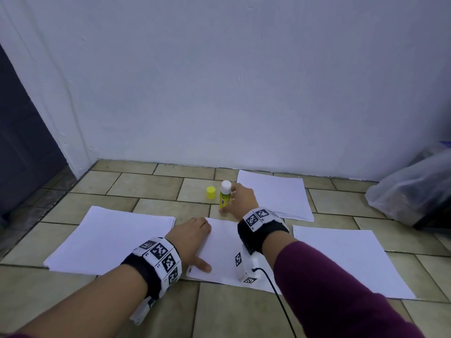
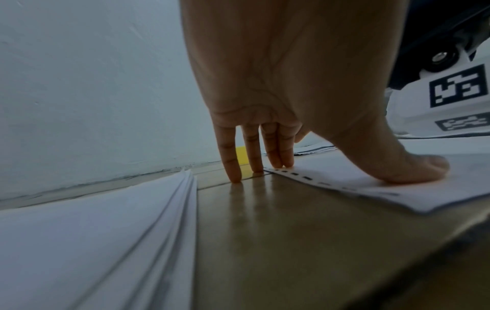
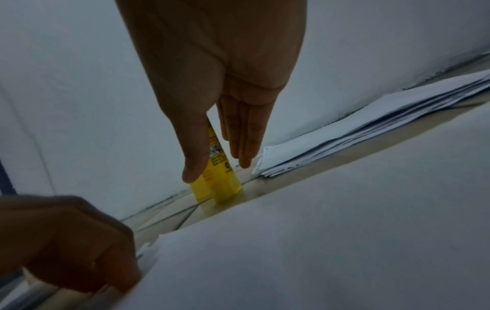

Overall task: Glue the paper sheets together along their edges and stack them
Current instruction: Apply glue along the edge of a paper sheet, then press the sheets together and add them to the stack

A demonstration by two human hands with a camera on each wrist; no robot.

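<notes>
A yellow glue stick [image 1: 225,194] stands upright on the tiled floor, its white glue end bare. Its yellow cap [image 1: 211,192] stands just to its left. My right hand [image 1: 240,198] reaches to the stick; in the right wrist view its thumb [image 3: 195,165] and straight fingers [image 3: 245,155] lie on either side of the glue stick [image 3: 224,182]. My left hand [image 1: 192,237] rests flat on the left edge of the middle paper sheet [image 1: 224,247], thumb [image 2: 413,167] pressing the sheet [image 2: 344,180], fingertips [image 2: 234,167] down on the floor.
A thick paper stack [image 1: 109,240] lies to the left, another sheet [image 1: 346,259] to the right, and a further stack [image 1: 275,193] near the wall. A plastic bag [image 1: 412,191] sits at the far right. A dark door [image 1: 22,142] is on the left.
</notes>
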